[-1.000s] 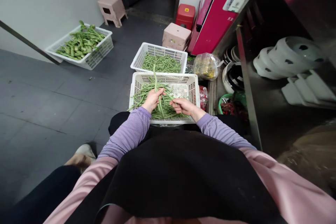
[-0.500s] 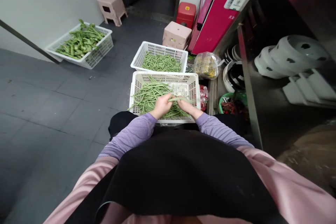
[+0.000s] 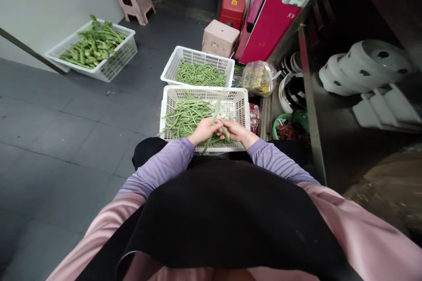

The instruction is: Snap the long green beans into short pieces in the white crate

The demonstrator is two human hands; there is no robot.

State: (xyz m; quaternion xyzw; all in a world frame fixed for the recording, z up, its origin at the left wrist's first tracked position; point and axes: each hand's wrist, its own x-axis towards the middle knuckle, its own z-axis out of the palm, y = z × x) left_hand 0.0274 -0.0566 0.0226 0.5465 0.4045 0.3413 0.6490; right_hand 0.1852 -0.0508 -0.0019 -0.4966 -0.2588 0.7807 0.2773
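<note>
My left hand is closed round a few long green beans, whose ends stick out above and below the fingers. Close beside it, my right hand has its fingertips pinched at the same beans, nearly touching the left. Both hands are over the near white plastic basket. A heap of long green beans fills its left side and runs under my hands. Just behind stands a second white basket holding shorter bean pieces.
To the left, another white basket holds thick green stalks. Pink stools and a red bin stand behind. A bag of yellow-green vegetables, a green basin and a metal shelf line the right.
The beans between my hands have turned from lying crosswise to pointing up and away. My right hand has turned and its fingers now meet the left. The view has shifted slightly.
</note>
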